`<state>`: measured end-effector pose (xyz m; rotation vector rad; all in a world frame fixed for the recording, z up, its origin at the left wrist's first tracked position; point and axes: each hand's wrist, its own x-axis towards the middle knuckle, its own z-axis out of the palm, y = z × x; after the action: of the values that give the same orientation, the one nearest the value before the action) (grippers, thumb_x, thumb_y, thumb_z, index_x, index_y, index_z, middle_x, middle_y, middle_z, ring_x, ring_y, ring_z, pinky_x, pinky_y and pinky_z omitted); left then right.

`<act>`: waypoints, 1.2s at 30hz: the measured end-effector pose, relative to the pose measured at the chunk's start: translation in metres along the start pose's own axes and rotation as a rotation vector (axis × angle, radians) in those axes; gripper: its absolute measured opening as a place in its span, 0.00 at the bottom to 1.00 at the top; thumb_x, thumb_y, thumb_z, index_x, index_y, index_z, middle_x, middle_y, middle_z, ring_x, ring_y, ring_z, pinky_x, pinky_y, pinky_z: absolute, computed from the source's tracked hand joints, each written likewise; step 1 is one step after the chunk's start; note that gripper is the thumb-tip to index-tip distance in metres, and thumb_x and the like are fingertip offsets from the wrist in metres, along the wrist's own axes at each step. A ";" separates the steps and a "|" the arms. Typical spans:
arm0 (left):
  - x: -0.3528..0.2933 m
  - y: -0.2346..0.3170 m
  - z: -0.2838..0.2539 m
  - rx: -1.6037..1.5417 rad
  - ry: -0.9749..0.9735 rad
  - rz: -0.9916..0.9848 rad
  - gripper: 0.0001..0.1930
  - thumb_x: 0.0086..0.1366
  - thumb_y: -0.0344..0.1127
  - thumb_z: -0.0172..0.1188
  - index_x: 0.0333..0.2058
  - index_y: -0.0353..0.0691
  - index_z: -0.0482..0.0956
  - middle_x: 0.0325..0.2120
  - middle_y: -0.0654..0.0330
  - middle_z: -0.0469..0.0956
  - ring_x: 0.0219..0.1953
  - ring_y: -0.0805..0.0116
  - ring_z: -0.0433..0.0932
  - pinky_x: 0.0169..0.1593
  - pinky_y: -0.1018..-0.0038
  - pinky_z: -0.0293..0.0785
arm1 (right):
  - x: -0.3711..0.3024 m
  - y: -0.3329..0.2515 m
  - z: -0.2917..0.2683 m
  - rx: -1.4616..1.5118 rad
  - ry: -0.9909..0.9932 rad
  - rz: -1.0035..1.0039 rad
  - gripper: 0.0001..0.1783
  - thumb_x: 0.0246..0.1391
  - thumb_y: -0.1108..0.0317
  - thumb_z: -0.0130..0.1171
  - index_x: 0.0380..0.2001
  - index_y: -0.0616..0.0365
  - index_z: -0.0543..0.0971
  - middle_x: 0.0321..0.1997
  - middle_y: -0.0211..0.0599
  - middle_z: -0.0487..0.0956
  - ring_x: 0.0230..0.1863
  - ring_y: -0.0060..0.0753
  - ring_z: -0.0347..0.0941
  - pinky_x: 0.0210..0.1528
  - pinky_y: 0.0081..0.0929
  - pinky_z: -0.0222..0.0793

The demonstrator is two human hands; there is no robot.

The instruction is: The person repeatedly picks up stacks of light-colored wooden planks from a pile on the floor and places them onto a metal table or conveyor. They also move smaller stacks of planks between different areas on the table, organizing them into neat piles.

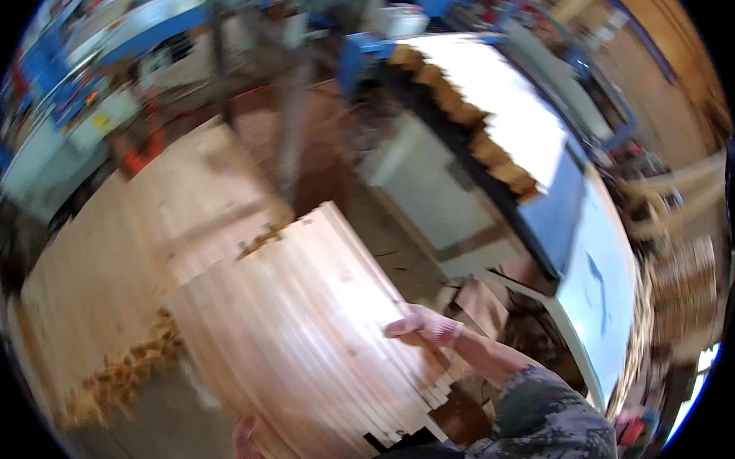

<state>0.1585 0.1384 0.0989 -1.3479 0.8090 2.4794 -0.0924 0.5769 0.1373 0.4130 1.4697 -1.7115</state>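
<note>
A wide layer of pale wooden strips (306, 331), lying side by side with uneven ends, slants across the space in front of me. My right hand (425, 324), in a pinkish glove, grips its right edge, with the thumb over the top face. At the lower left, my left hand (247, 448), gloved alike, is closed on the opposite edge; its fingers underneath are hidden. The near ends of the strips reach my body at the bottom of the view. Beyond and left of the strips lies a large stack of similar wood (99, 282) with ragged ends.
On the right stands a light-blue and white machine table (596, 301), bearing a brightly lit stack of wooden pieces (461, 110). Blue and white machinery (61, 161) fills the far left. More stacked strips (686, 285) stand at the far right. Motion blurs the surroundings.
</note>
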 end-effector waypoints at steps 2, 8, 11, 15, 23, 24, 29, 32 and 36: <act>-0.006 0.003 0.017 0.085 -0.006 0.003 0.24 0.69 0.40 0.63 0.60 0.34 0.78 0.52 0.52 0.82 0.56 0.54 0.81 0.57 0.53 0.81 | -0.015 -0.004 -0.008 0.013 -0.064 -0.001 0.38 0.58 0.65 0.74 0.68 0.66 0.71 0.58 0.41 0.83 0.58 0.33 0.80 0.65 0.32 0.74; -0.049 0.029 0.113 0.339 -0.060 0.115 0.24 0.70 0.41 0.62 0.60 0.35 0.77 0.51 0.54 0.82 0.55 0.56 0.81 0.56 0.54 0.81 | -0.117 -0.048 -0.034 0.109 -0.019 -0.329 0.42 0.54 0.69 0.76 0.71 0.63 0.70 0.56 0.36 0.82 0.56 0.28 0.79 0.63 0.30 0.74; -0.071 0.031 0.186 0.455 -0.108 0.198 0.24 0.71 0.42 0.61 0.60 0.36 0.77 0.50 0.54 0.82 0.55 0.56 0.81 0.55 0.54 0.81 | -0.192 -0.072 -0.066 0.194 0.012 -0.470 0.45 0.55 0.72 0.74 0.75 0.61 0.65 0.59 0.35 0.82 0.58 0.27 0.78 0.66 0.30 0.72; -0.081 -0.005 0.299 0.580 -0.173 0.272 0.24 0.71 0.43 0.61 0.60 0.37 0.76 0.49 0.55 0.83 0.54 0.57 0.81 0.54 0.55 0.81 | -0.294 -0.077 -0.142 0.188 0.197 -0.603 0.29 0.57 0.72 0.70 0.61 0.60 0.75 0.43 0.30 0.81 0.37 0.19 0.75 0.33 0.20 0.72; -0.060 -0.163 0.564 0.833 -1.054 0.129 0.39 0.61 0.36 0.72 0.69 0.34 0.69 0.58 0.54 0.79 0.56 0.60 0.81 0.57 0.66 0.78 | -0.461 -0.011 -0.316 0.406 0.670 -0.758 0.25 0.55 0.64 0.68 0.54 0.67 0.80 0.41 0.35 0.84 0.39 0.29 0.81 0.40 0.28 0.79; -0.057 -0.189 0.586 0.906 -0.976 0.149 0.38 0.60 0.34 0.70 0.69 0.34 0.69 0.58 0.57 0.79 0.55 0.64 0.80 0.55 0.68 0.78 | -0.478 0.005 -0.332 0.428 0.716 -0.776 0.27 0.54 0.63 0.68 0.54 0.69 0.80 0.42 0.37 0.84 0.41 0.31 0.82 0.41 0.30 0.81; -0.014 -0.312 0.685 0.986 -1.151 -0.096 0.28 0.65 0.36 0.63 0.62 0.30 0.73 0.47 0.57 0.82 0.45 0.66 0.84 0.50 0.70 0.83 | -0.511 0.081 -0.405 0.658 0.825 -0.683 0.22 0.52 0.63 0.70 0.47 0.67 0.83 0.41 0.39 0.86 0.41 0.35 0.85 0.48 0.34 0.83; 0.020 -0.369 0.726 1.100 -1.170 -0.312 0.26 0.65 0.37 0.63 0.60 0.32 0.75 0.45 0.57 0.83 0.43 0.66 0.85 0.50 0.67 0.85 | -0.507 0.109 -0.443 0.760 0.955 -0.617 0.14 0.52 0.65 0.70 0.37 0.64 0.86 0.36 0.38 0.87 0.40 0.35 0.84 0.50 0.35 0.83; 0.052 -0.398 0.755 1.223 -1.214 -0.375 0.26 0.70 0.44 0.64 0.60 0.33 0.75 0.45 0.57 0.84 0.45 0.64 0.86 0.53 0.63 0.86 | -0.490 0.117 -0.471 0.829 1.057 -0.537 0.09 0.54 0.68 0.68 0.35 0.62 0.86 0.36 0.37 0.87 0.39 0.36 0.84 0.53 0.34 0.82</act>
<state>-0.2395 0.8826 0.2368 0.3859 1.1493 1.4250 0.1720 1.1975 0.2807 1.6854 1.5205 -2.7310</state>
